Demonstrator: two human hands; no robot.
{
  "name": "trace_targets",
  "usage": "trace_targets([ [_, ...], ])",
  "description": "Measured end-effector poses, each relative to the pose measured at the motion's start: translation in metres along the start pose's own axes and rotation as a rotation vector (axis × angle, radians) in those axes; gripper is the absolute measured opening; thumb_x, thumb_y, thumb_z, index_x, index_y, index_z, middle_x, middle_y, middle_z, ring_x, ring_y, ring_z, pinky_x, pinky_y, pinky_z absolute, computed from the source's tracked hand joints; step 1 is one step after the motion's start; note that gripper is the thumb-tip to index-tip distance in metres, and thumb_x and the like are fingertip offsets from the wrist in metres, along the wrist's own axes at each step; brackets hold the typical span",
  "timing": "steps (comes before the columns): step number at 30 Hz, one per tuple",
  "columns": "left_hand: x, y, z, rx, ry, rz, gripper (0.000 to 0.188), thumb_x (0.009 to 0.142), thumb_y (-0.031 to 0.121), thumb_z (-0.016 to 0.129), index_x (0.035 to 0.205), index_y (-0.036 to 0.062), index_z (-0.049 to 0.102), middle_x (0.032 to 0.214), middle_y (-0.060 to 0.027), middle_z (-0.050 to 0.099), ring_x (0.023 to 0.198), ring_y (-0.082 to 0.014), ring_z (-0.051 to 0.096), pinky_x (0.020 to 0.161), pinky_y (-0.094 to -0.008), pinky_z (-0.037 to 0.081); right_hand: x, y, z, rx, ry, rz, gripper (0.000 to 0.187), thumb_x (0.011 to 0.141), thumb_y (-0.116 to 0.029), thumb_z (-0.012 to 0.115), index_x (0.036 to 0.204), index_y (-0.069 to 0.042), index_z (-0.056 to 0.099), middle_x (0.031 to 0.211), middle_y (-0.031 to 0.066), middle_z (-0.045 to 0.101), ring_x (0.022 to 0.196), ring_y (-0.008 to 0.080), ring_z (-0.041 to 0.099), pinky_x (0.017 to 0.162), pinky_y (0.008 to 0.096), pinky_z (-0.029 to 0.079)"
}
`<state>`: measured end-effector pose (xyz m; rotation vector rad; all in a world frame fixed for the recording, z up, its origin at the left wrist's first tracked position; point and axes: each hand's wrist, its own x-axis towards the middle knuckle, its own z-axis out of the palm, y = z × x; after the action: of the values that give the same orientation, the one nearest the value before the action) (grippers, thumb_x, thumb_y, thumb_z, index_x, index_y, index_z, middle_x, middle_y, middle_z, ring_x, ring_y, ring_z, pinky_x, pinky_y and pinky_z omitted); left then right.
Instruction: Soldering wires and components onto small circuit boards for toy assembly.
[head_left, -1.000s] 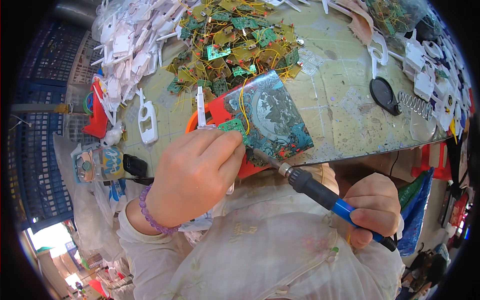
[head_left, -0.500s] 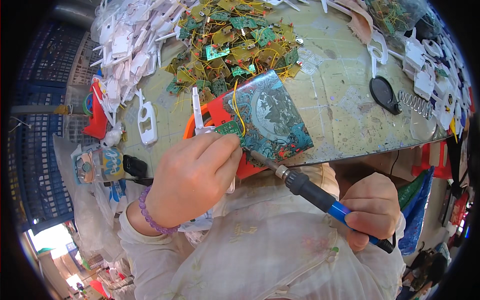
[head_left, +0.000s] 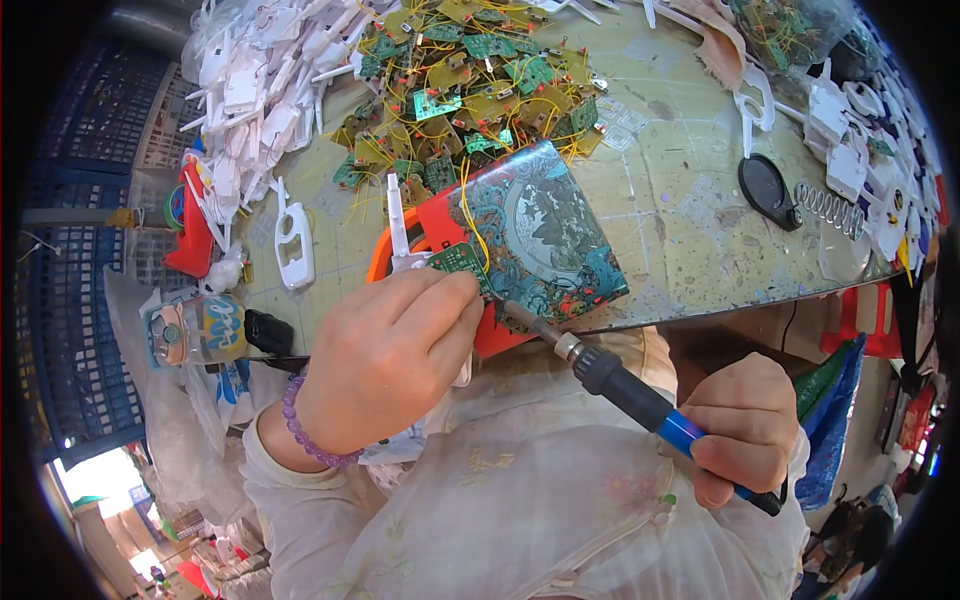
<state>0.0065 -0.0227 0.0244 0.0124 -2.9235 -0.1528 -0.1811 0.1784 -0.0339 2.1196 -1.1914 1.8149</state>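
Pinching a small green circuit board [head_left: 462, 262] at the near edge of the surface [head_left: 680, 220], the left hand [head_left: 385, 360] closes its fingers around it, over a patterned teal tin [head_left: 545, 235]. At near right, the right hand [head_left: 745, 425] grips a blue-handled soldering iron [head_left: 640, 400], tip at the board. Loose boards [head_left: 470, 80] pile far behind, white plastic casings [head_left: 255, 90] far left.

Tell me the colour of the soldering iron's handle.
The soldering iron has a black handle with a blue band, held in the right hand; the head view shows it best.
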Motion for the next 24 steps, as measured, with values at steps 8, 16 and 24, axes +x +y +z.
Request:
trace_targets([
  [8,-0.0005,0.0002,-0.001,0.006,-0.006,0.006,0.021,0.067,0.005,0.063,0.087,-0.003,0.063,0.094,-0.0103,0.06,0.08,-0.0263,0.063,0.063,-0.0348,0.051,0.0011,-0.0004,0.0002,-0.007,-0.005,0.006,0.029,0.088,-0.031,0.063,0.089,-0.003,0.055,0.07,0.0081,0.06,0.049,0.0155,0.056,0.039,0.0249,0.046],
  [16,0.0001,-0.0027,0.0008,0.045,0.025,0.049,0.014,0.07,0.003,0.066,0.081,-0.0033,0.061,0.091,-0.0067,0.058,0.078,-0.0202,0.061,0.06,-0.0315,0.051,0.0045,-0.0001,0.0017,-0.005,-0.017,0.003,0.03,0.088,-0.032,0.063,0.09,-0.003,0.055,0.068,0.0073,0.059,0.049,0.0152,0.056,0.039,0.0249,0.046],
  [24,-0.0024,-0.0028,0.0029,0.065,0.023,0.051,0.016,0.069,0.003,0.065,0.083,-0.0034,0.061,0.094,-0.007,0.058,0.077,-0.0201,0.061,0.059,-0.0313,0.05,0.0075,-0.0003,0.0005,0.0,-0.082,-0.03,0.027,0.087,-0.028,0.064,0.09,-0.003,0.056,0.067,0.0071,0.059,0.049,0.0145,0.055,0.039,0.0226,0.043],
])
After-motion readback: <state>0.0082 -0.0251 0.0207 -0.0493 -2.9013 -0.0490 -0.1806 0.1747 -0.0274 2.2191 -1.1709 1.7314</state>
